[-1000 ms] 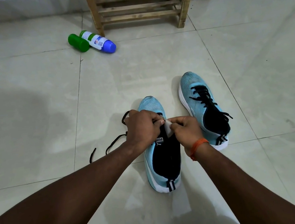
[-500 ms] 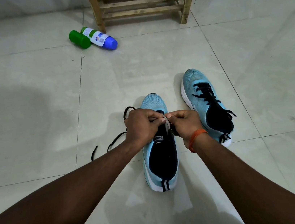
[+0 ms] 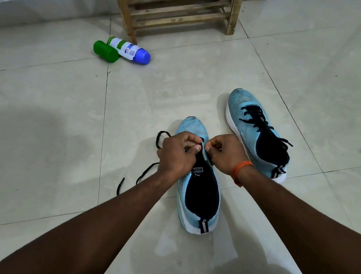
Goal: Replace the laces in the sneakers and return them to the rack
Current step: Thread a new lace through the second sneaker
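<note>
1. Worked over the near sneaker point(image 3: 198, 194), flat on the tiled floor point(image 3: 58, 130) with its toe pointing away; second sneaker point(image 3: 257, 135) just beside it on the right, already threaded with a black lace.
2. Left hand point(image 3: 177, 154) curled over the eyelet area, fingers point(image 3: 190, 140) pressed together in a pinch with the thumb, apparently on the black lace point(image 3: 143, 173), though the contact itself was hidden.
3. Right hand point(image 3: 224, 152), with an orange thread band point(image 3: 241, 170) at the wrist, closed likewise, fingertips pinching at the edge of the upper beside the tongue; whether on lace or fabric could not be told.
4. Loose run of the lace trailed out left onto the floor, one loop showing beyond the left knuckles.
5. Judged best done by holding the eyelet edge steady with one hand, feeding the lace tip straight through with the other, then drawing the slack evenly so neither end ran short.
6. Wooden rack point(image 3: 180, 9) stood well apart at the far wall; its visible lower slats held nothing.
7. Green bottle point(image 3: 106, 52) and blue-capped bottle point(image 3: 130, 49) lay on their sides, touching, near the rack's left leg; contents not visible.
</note>
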